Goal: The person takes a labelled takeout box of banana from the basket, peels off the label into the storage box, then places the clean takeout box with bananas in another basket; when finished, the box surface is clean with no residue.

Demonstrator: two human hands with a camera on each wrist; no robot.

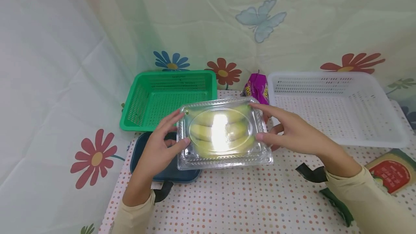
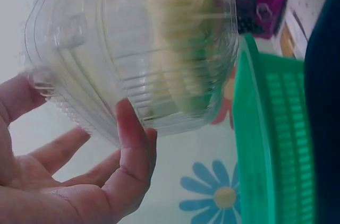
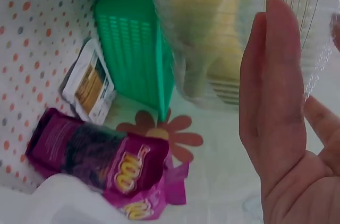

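Note:
A clear plastic clamshell box [image 1: 224,163] hangs above the table in the head view, its lid facing up and slightly tilted. Several yellow bananas [image 1: 199,131] lie inside, partly washed out by glare. My left hand [image 1: 156,154] holds the left end, thumb on the lid's edge. At the other end, my right hand [image 1: 292,131] grips the side with its thumb near the rim and its fingers along the wall. The left wrist view shows fingertips against the ribbed wall of the box [image 2: 95,54]. From the right wrist, straight fingers cover part of the box [image 3: 212,49].
Behind the box stand a green basket [image 1: 212,82] and, to the right, a white basket [image 1: 390,118]. Purple snack bags [image 1: 260,86] sit between them. A dark blue tray [image 1: 139,147] is partly under the left hand. Green-edged packets [image 1: 393,170] lie at right.

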